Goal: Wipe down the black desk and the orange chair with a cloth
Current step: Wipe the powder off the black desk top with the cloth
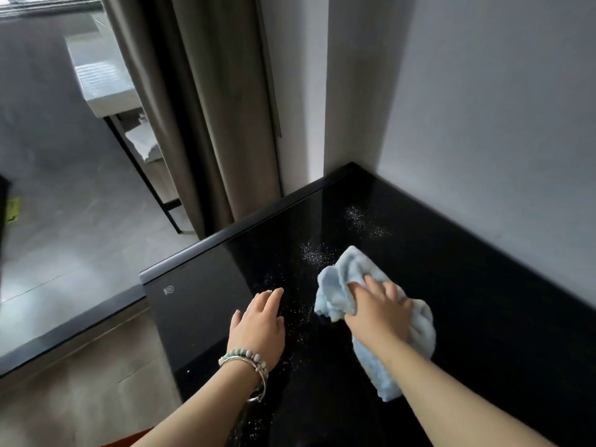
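Desk stage, mid-wipe! The right hand [377,314] grips the bunched blue cloth [342,285] and presses it onto the black worktop [467,269], near the wall corner. The left hand [258,324] lies open, fingers straight, flat on the surface beside it. White specks [312,253] are scattered just ahead of the cloth, with another patch [356,216] further back. The next move looks like a forward sweep through both patches. The chair seems not yet reached; an orange sliver [138,441] at the bottom edge may be it.
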Available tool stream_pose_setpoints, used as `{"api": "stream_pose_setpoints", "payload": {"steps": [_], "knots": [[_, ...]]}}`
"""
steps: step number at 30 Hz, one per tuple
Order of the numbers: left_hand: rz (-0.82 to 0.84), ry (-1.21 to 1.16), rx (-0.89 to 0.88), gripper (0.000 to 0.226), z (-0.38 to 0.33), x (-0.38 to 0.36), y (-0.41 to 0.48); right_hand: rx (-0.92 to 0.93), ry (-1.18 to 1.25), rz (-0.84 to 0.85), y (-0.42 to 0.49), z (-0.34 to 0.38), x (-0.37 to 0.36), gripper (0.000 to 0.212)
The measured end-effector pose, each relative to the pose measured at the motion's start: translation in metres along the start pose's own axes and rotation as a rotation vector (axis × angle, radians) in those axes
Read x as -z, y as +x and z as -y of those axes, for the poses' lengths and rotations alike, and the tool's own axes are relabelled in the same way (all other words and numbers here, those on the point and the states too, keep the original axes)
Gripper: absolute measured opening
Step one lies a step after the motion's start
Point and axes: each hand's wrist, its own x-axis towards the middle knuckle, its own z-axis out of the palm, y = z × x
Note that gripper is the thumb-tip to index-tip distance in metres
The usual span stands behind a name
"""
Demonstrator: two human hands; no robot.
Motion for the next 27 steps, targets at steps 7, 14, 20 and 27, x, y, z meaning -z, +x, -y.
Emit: {"api": "stream_pose_setpoints", "payload": {"steps": [7,14,20,27], "knots": [[0.05,0.176,0.041,0.052,0.007,-0.001,0.027,0.173,0.046,-0.124,0.011,-0.006,0.012,0.037],[0.228,0.218,0.233,0.063,0.011,-0.014,0.038,0.024,-0.049,-0.074,0.012,-0.005,-0.001,0.037],[0.209,0.204,0.21,0.055,0.015,-0.01,0.04,0.093,0.124,-0.213,0.027,-0.011,0.021,0.048],[0.192,0.225,0.209,0.052,0.016,-0.012,0.043,-0.452,-0.018,0.054,0.061,-0.064,0.042,0.057]]}}
